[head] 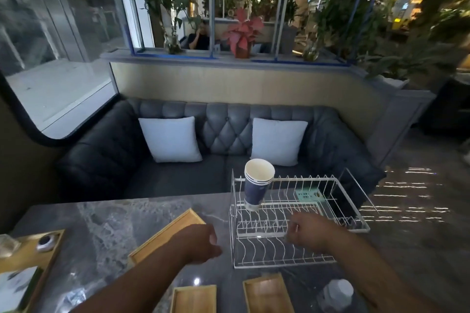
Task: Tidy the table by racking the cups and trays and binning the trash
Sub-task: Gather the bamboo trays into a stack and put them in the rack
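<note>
While the cups [256, 183] lean in the rack [267, 249], the left hand [201, 244] is curled, holding nothing, by a tray [165, 234]. The right hand [309, 232] curls over the rack; I cannot tell if it holds a wire. A bump could tip the cups out.

A stack of dark-blue paper cups [255, 185] leans in the white wire rack [279, 259], far-left corner. A long wooden tray [162, 236] lies left of the rack; a small left tray [194, 300] and a small right tray [267, 293] lie near.
</note>
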The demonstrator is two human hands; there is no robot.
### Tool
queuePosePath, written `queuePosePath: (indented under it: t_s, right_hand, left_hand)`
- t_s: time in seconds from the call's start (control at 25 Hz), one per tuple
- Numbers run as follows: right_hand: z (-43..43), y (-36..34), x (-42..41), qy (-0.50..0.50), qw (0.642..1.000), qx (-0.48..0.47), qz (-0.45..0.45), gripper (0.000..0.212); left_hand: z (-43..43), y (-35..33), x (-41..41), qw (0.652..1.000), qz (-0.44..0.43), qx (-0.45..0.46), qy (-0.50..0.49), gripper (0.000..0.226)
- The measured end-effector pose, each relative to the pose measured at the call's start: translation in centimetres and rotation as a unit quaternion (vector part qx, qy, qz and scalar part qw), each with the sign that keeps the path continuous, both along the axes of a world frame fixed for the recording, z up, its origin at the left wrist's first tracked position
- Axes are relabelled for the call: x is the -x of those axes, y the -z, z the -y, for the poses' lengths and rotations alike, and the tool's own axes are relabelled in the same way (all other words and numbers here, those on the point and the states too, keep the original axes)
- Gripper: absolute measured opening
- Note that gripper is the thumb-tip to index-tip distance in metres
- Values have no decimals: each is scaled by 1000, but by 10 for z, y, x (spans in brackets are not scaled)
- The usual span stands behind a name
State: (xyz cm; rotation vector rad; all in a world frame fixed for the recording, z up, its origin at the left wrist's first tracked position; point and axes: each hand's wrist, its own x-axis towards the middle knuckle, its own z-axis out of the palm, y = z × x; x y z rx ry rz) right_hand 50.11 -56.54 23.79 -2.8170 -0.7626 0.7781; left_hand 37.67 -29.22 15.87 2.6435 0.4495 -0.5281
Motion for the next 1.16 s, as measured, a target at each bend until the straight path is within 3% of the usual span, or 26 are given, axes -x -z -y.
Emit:
queuePosePath:
  t_s: [0.16,0.36,0.52,0.64,0.8,1.16]
  right_hand:
    - [-25,9,43,-21,991,102,-79,32]
    - [-31,42,71,-28,991,115,-63,50]
    - [-53,83,125,17,982,150,-111,41]
    - [-55,100,138,48,984,116,-123,23]
    - [-34,135,168,114,976,108,-152,47]
    - [71,206,187,187,948,137,-218,48]
  left_hand:
    - [-21,15,25,993,-93,40,56,52]
    - [-36,21,51,982,-169,51,68,66]
    - [-71,53,80,971,-209,46,110,64]
    - [-75,59,86,975,-188,42,111,66]
    - [-52,80,83,964,-205,25,167,66]
    - [55,125,30,928,-230,-23,291,57]
